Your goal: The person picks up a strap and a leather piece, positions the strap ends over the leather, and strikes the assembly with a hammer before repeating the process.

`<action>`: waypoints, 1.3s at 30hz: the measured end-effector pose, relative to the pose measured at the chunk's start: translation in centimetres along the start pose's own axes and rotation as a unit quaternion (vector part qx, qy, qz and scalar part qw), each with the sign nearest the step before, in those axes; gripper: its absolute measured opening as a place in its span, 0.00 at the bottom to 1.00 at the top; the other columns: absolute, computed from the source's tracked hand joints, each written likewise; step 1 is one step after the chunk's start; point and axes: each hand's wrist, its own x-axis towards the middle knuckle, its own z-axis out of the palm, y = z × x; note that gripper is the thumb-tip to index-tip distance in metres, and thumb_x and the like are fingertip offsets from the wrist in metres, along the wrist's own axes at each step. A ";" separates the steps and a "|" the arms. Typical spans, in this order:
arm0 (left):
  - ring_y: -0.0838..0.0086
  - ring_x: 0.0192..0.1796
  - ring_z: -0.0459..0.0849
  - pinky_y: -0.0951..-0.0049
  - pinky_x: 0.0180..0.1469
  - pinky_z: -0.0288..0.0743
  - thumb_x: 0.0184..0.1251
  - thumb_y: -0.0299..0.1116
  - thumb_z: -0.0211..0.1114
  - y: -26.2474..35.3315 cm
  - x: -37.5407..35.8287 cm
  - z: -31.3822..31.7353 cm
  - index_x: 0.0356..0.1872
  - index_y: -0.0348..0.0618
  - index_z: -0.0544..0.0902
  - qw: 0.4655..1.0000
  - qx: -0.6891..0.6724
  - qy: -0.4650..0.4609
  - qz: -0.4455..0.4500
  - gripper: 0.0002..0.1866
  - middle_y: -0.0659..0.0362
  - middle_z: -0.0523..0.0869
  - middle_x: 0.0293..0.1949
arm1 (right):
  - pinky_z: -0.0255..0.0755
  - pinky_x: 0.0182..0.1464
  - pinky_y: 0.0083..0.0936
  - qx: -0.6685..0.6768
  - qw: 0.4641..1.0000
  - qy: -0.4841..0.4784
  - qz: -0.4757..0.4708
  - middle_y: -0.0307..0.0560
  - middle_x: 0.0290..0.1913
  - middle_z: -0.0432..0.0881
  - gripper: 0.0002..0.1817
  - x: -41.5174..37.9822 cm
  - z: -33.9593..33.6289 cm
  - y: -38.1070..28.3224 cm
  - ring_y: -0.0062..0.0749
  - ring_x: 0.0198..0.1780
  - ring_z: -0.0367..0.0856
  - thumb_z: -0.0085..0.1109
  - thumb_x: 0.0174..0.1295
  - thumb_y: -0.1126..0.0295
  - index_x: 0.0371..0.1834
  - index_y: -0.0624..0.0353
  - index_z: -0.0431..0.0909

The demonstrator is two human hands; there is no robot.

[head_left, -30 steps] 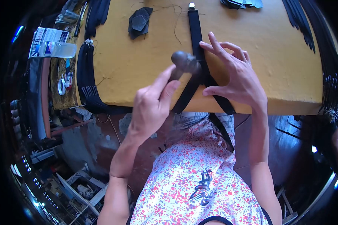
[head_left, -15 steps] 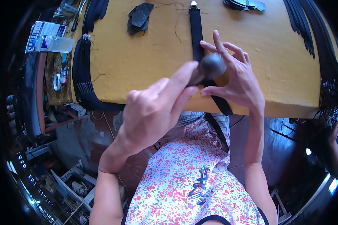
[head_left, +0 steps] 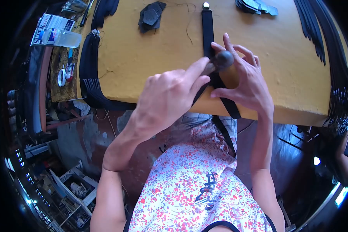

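My left hand [head_left: 164, 96] is closed around the handle of a hammer, most of it hidden in my fist. The rounded dark metal hammer head [head_left: 224, 59] is over the black suspenders [head_left: 208, 33], where the straps meet. These lie on the yellow-topped table, with a metal clip [head_left: 206, 5] at the far end and strap ends hanging over the front edge. My right hand [head_left: 248, 79] is beside the hammer head, thumb and fingers spread around the joint. Whether its fingertips press the strap is hard to make out.
Dark cut patches [head_left: 150, 17] lie at the back left, and a second pile [head_left: 255, 7] at the back right. Bundles of black straps hang over both sides of the table [head_left: 143, 69]. A plastic bottle [head_left: 67, 38] and a tape roll [head_left: 62, 77] are on the left.
The hammer head has come down closer to the suspenders beside my right hand. My left hand has shifted slightly right. The whole view has shifted a little; my right hand keeps its spread pose.
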 end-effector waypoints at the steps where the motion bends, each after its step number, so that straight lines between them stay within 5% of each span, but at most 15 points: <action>1: 0.49 0.41 0.92 0.58 0.40 0.84 0.76 0.33 0.66 0.3 -0.2 -0.6 0.63 0.40 0.82 0.999 -0.001 0.035 0.008 0.19 0.42 0.90 0.42 | 0.52 0.79 0.41 0.001 1.000 -0.001 0.004 0.28 0.75 0.75 0.75 -0.1 0.0 0.0 0.42 0.76 0.67 0.86 0.34 0.52 0.88 0.49 0.45; 3: 0.47 0.39 0.91 0.56 0.36 0.81 0.78 0.36 0.65 1.2 -0.5 -1.7 0.62 0.40 0.82 0.994 -0.059 0.092 0.002 0.18 0.42 0.90 0.40 | 0.52 0.79 0.41 -0.008 1.000 0.024 -0.006 0.28 0.75 0.75 0.75 -0.1 0.2 -0.2 0.42 0.76 0.67 0.86 0.34 0.51 0.88 0.49 0.45; 8: 0.46 0.35 0.90 0.56 0.33 0.80 0.79 0.35 0.63 -0.9 0.0 1.1 0.64 0.39 0.81 0.997 -0.011 0.062 -0.045 0.18 0.40 0.88 0.34 | 0.51 0.79 0.40 -0.013 1.000 0.012 0.002 0.28 0.74 0.76 0.76 -0.1 0.3 -0.1 0.42 0.76 0.67 0.86 0.34 0.50 0.88 0.49 0.45; 11: 0.44 0.34 0.89 0.53 0.32 0.78 0.79 0.34 0.63 -0.6 0.4 0.0 0.64 0.39 0.79 0.995 -0.061 0.082 0.006 0.18 0.39 0.87 0.31 | 0.51 0.79 0.40 -0.020 1.000 0.009 0.015 0.31 0.73 0.78 0.76 -0.2 0.3 -0.1 0.42 0.76 0.67 0.87 0.34 0.48 0.88 0.48 0.45; 13: 0.43 0.35 0.88 0.51 0.32 0.77 0.79 0.35 0.62 0.6 0.2 -1.0 0.63 0.41 0.79 0.983 -0.103 0.152 -0.004 0.17 0.39 0.86 0.30 | 0.52 0.79 0.40 -0.023 1.000 0.010 0.018 0.32 0.72 0.78 0.77 -0.2 0.3 -0.1 0.42 0.76 0.66 0.87 0.33 0.47 0.88 0.48 0.44; 16: 0.42 0.36 0.88 0.52 0.33 0.78 0.79 0.37 0.62 -0.7 1.0 1.2 0.62 0.43 0.81 0.998 -0.010 0.031 -0.062 0.17 0.40 0.86 0.30 | 0.52 0.79 0.40 -0.014 1.000 0.010 0.026 0.33 0.72 0.79 0.76 0.0 0.2 -0.3 0.41 0.77 0.66 0.87 0.33 0.47 0.88 0.46 0.44; 19: 0.44 0.37 0.88 0.56 0.36 0.80 0.78 0.38 0.63 -1.6 2.5 0.2 0.59 0.43 0.83 0.995 -0.050 0.039 -0.083 0.15 0.42 0.87 0.32 | 0.52 0.80 0.40 -0.014 0.999 -0.004 0.044 0.32 0.73 0.78 0.76 0.4 0.1 -0.4 0.40 0.77 0.65 0.86 0.34 0.47 0.88 0.45 0.45; 21: 0.46 0.38 0.89 0.57 0.37 0.80 0.76 0.36 0.65 -1.9 1.9 -0.4 0.57 0.42 0.84 0.996 -0.052 0.041 -0.062 0.15 0.42 0.88 0.34 | 0.56 0.80 0.45 -0.002 1.000 0.006 0.029 0.35 0.76 0.75 0.77 0.1 0.2 -0.4 0.49 0.76 0.64 0.86 0.29 0.45 0.88 0.43 0.48; 25: 0.52 0.37 0.91 0.59 0.38 0.81 0.71 0.36 0.70 -4.6 -0.4 -0.8 0.57 0.46 0.85 0.984 -0.023 0.172 -0.037 0.16 0.49 0.90 0.37 | 0.55 0.78 0.41 -0.011 1.000 0.005 0.025 0.29 0.75 0.75 0.74 0.1 -0.2 -0.7 0.43 0.77 0.65 0.86 0.36 0.48 0.88 0.45 0.45; 28: 0.58 0.38 0.89 0.59 0.39 0.80 0.67 0.37 0.74 -6.9 -1.2 0.0 0.57 0.51 0.86 0.977 0.049 0.200 -0.060 0.18 0.56 0.88 0.39 | 0.56 0.77 0.40 -0.015 1.000 0.008 0.004 0.34 0.77 0.73 0.70 0.0 -0.1 -1.0 0.43 0.77 0.65 0.85 0.40 0.50 0.87 0.47 0.49; 30: 0.61 0.43 0.84 0.63 0.48 0.78 0.65 0.30 0.75 -7.2 -1.0 0.1 0.56 0.44 0.88 0.962 0.173 0.213 0.002 0.18 0.54 0.87 0.44 | 0.57 0.76 0.40 -0.039 0.997 0.061 0.019 0.42 0.78 0.70 0.55 -0.3 0.6 -1.3 0.44 0.76 0.66 0.82 0.46 0.52 0.80 0.54 0.66; 36: 0.60 0.42 0.86 0.62 0.45 0.79 0.64 0.28 0.75 -1.1 -0.9 4.7 0.52 0.37 0.89 0.979 -0.079 0.180 -0.044 0.16 0.52 0.85 0.41 | 0.58 0.74 0.44 -0.038 0.992 0.120 0.030 0.46 0.77 0.71 0.28 -2.5 2.9 -2.9 0.46 0.71 0.71 0.77 0.54 0.60 0.57 0.60 0.84; 39: 0.64 0.40 0.85 0.65 0.42 0.79 0.64 0.27 0.74 -0.4 -0.5 6.2 0.53 0.36 0.88 0.979 -0.059 0.183 -0.065 0.16 0.52 0.85 0.40 | 0.58 0.73 0.44 0.002 0.987 0.147 0.058 0.43 0.69 0.78 0.26 -2.6 3.4 -3.9 0.43 0.66 0.75 0.77 0.54 0.64 0.56 0.59 0.83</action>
